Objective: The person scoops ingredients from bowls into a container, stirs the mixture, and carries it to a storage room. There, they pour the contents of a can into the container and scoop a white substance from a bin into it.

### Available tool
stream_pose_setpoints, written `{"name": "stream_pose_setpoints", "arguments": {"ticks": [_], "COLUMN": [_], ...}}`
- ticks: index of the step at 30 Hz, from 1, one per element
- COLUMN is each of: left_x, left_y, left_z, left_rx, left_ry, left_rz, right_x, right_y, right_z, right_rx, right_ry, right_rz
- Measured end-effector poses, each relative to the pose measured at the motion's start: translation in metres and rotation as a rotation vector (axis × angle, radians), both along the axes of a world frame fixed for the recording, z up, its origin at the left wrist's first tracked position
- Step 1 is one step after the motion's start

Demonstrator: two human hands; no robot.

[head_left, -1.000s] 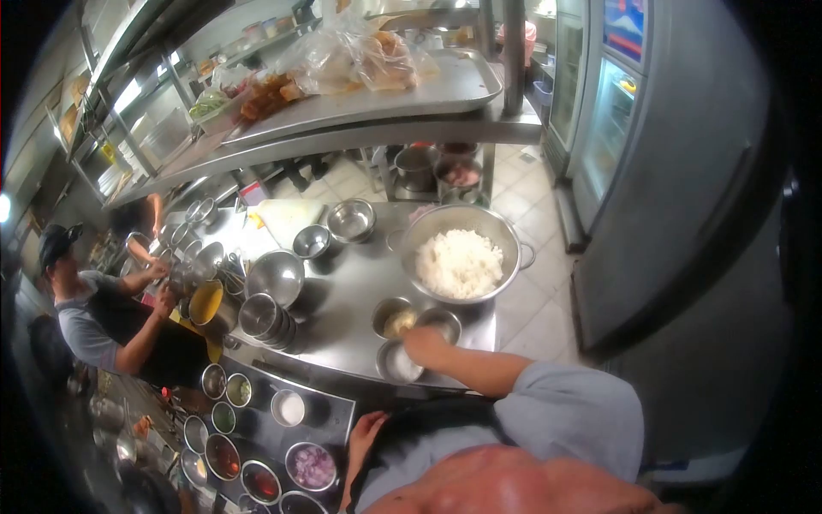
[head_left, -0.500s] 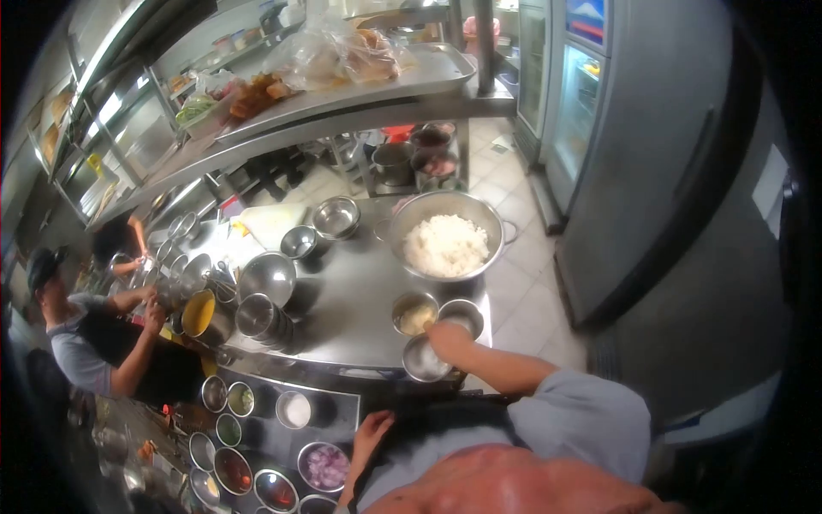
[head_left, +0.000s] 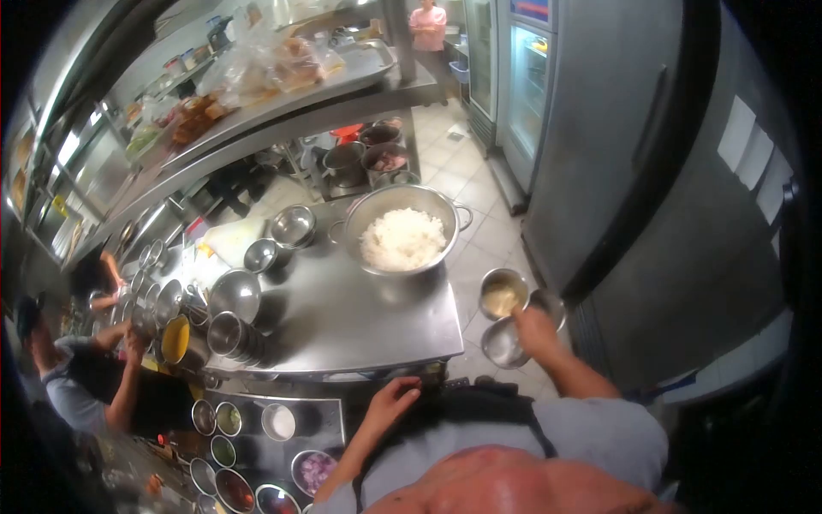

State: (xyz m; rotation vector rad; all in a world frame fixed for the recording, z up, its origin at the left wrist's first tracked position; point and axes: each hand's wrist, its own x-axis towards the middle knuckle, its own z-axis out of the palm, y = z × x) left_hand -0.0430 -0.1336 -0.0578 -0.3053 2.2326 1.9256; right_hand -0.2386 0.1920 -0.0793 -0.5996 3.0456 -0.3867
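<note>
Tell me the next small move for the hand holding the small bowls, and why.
Probably bring the left hand across to support the bowls from below. The right hand holds three bowls bunched together, past the table edge and over the floor, and one has pale food in it. The left hand is free, by the table's front edge.

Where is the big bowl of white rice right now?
In the head view, the rice bowl sits on the far right corner of the steel table, beyond the small bowls in the right hand.
</note>
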Motion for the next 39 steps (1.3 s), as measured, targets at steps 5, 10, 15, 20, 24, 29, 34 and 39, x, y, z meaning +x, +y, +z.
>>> {"name": "stream_pose_setpoints", "arguments": {"ticks": [5, 10, 15, 20, 24, 29, 34, 39], "left_x": [-0.085, -0.209, -0.308, -0.359, -0.398, -0.489, -0.616, -0.721], "left_y": [0.048, 0.129, 0.187, 0.180, 0.175, 0.155, 0.142, 0.105], "left_z": [0.001, -0.011, 0.023, 0.063, 0.061, 0.053, 0.088, -0.012], "left_rx": [0.047, 0.119, 0.260, 0.378, 0.373, 0.476, 0.503, 0.416], "left_ry": [-0.096, -0.121, -0.042, -0.128, 0.079, 0.137, 0.136, 0.290], "left_rz": [-0.158, -0.316, -0.547, -0.476, -0.486, -0.391, -0.332, -0.479], "right_x": [-0.052, -0.143, -0.254, -0.375, -0.491, -0.608, -0.738, -0.861], "right_y": [0.075, 0.143, 0.162, 0.135, 0.111, 0.076, 0.085, 0.092], "right_z": [-0.007, -0.027, -0.009, 0.016, -0.019, -0.021, 0.002, -0.021], "right_rx": [0.074, 0.035, -0.036, -0.079, -0.085, -0.193, -0.132, -0.212], "right_ry": [-0.111, -0.073, -0.013, -0.017, -0.014, -0.030, -0.049, 0.032], "right_rz": [-0.148, -0.042, 0.083, 0.172, 0.299, 0.270, 0.161, 0.056]}}
